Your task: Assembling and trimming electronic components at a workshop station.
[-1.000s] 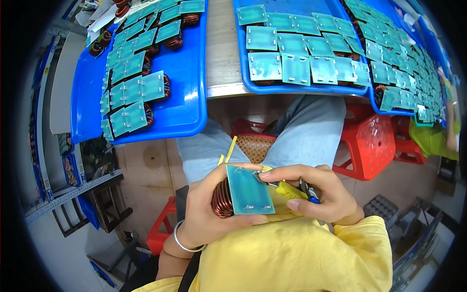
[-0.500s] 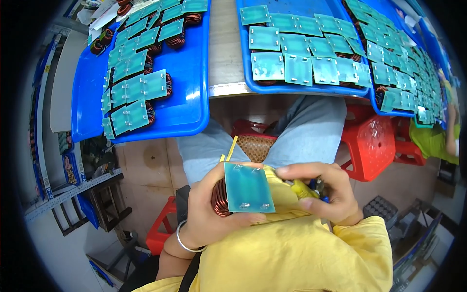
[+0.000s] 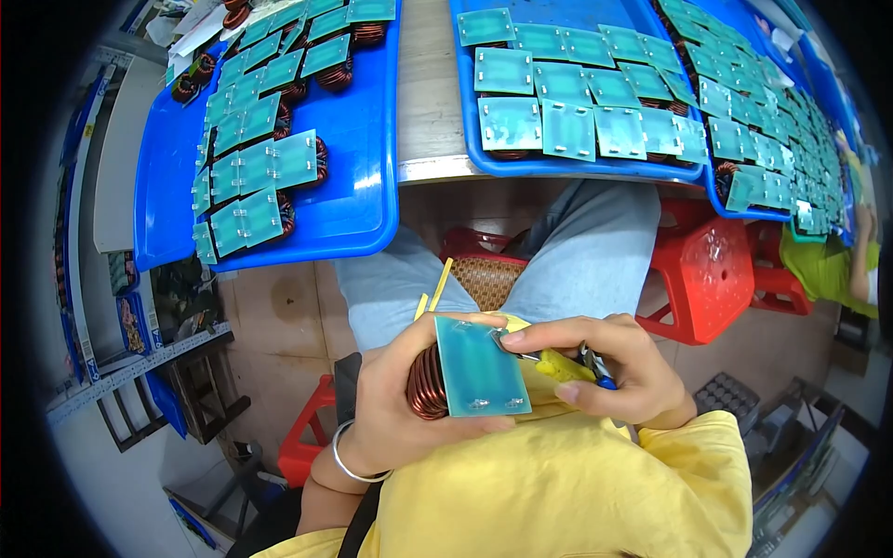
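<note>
My left hand point(image 3: 391, 395), a silver bangle at its wrist, grips a copper-wound coil point(image 3: 427, 383) fixed behind a square green circuit board point(image 3: 482, 370). The board's flat side faces up, with shiny wire ends near its corners. In my closed right hand point(image 3: 633, 367) is a yellow-handled tool point(image 3: 562, 365) with a thin metal shaft pointing at the board. The index fingertip rests at the board's far right corner, beside wire ends there. Blue and metal parts point(image 3: 603, 374) of another tool show within the same hand; its kind is partly hidden.
Blue trays point(image 3: 349, 200) with rows of similar boards on coils stand on the table point(image 3: 430, 102), left and right. Red stools point(image 3: 702, 279) are at the right, and a person in a green top point(image 3: 819, 270) is at the far right. Shelving point(image 3: 139, 372) lines the left.
My right hand has moved left to the board, bringing the yellow-handled tool and fingertip to its far right corner. The board has shifted slightly right and nearer me.
</note>
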Tool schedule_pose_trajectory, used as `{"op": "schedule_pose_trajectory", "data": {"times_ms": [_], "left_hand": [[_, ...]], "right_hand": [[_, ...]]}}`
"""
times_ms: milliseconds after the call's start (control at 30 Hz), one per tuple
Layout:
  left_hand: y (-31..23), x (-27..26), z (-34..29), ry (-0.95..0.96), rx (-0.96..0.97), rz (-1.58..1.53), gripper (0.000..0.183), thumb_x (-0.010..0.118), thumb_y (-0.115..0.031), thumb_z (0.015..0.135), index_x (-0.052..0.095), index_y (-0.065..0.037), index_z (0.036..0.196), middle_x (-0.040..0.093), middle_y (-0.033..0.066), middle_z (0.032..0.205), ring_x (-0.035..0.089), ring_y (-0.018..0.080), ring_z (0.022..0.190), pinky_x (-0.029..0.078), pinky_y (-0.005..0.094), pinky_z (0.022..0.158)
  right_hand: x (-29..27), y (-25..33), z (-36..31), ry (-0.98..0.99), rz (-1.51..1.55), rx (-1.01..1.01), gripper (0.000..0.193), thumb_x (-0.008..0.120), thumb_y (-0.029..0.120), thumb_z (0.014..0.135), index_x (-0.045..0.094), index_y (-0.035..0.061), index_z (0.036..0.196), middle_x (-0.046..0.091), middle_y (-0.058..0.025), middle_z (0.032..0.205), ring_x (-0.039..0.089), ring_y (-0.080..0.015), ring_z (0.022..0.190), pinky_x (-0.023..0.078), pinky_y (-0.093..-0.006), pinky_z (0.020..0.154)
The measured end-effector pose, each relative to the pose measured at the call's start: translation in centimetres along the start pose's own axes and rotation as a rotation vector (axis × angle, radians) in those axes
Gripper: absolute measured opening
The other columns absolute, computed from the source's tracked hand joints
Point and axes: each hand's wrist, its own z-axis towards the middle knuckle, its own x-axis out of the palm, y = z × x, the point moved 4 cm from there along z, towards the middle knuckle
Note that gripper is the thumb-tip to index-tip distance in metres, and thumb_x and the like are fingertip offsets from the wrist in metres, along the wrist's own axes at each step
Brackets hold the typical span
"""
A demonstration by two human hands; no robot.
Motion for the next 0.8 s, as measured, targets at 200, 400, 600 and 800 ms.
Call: {"op": "schedule_pose_trajectory", "data": {"times_ms": [200,400,600,800], "left_hand": [[-0.1,0.1,0.2,-0.016,-0.007,0.043,0.06,0.081,-0.006,0.063,0.051,0.005,0.113,0.059,0.0116,0.109,0.059,0.0141,0.095,0.047,0.0264,0.084],[0.4,-0.1,-0.1,-0.026,-0.002,0.046,0.06,0.082,-0.009,0.063,0.051,0.004,0.113,0.06,0.0114,0.107,0.059,0.013,0.093,0.047,0.0256,0.082],[0.4,0.1,-0.2,-0.09,-0.133,0.079,0.07,0.085,-0.031,0.057,0.053,0.003,0.109,0.059,0.0116,0.107,0.058,0.0159,0.094,0.047,0.0275,0.081],[0.6,0.1,-0.4,-0.034,-0.133,0.036,0.071,0.086,-0.028,0.056,0.052,0.003,0.11,0.06,0.0126,0.107,0.059,0.017,0.094,0.047,0.0285,0.081]], "right_hand": [[0.6,-0.6,-0.2,-0.074,0.05,-0.045,0.046,0.053,-0.004,0.07,0.054,-0.0048,0.115,0.06,-0.0152,0.114,0.06,-0.0213,0.103,0.043,-0.0278,0.09],[0.0,-0.1,-0.1,0.033,0.045,0.053,0.047,0.052,-0.007,0.072,0.05,-0.0055,0.119,0.057,-0.0151,0.119,0.055,-0.0214,0.11,0.04,-0.0291,0.095],[1.0,-0.7,-0.3,-0.086,0.054,-0.051,0.047,0.051,-0.009,0.072,0.051,-0.004,0.119,0.058,-0.014,0.117,0.056,-0.021,0.108,0.041,-0.029,0.094],[0.3,-0.3,-0.3,-0.005,-0.017,0.036,0.048,0.052,-0.008,0.07,0.054,-0.0018,0.117,0.06,-0.0126,0.115,0.058,-0.0203,0.106,0.043,-0.0281,0.092]]}}
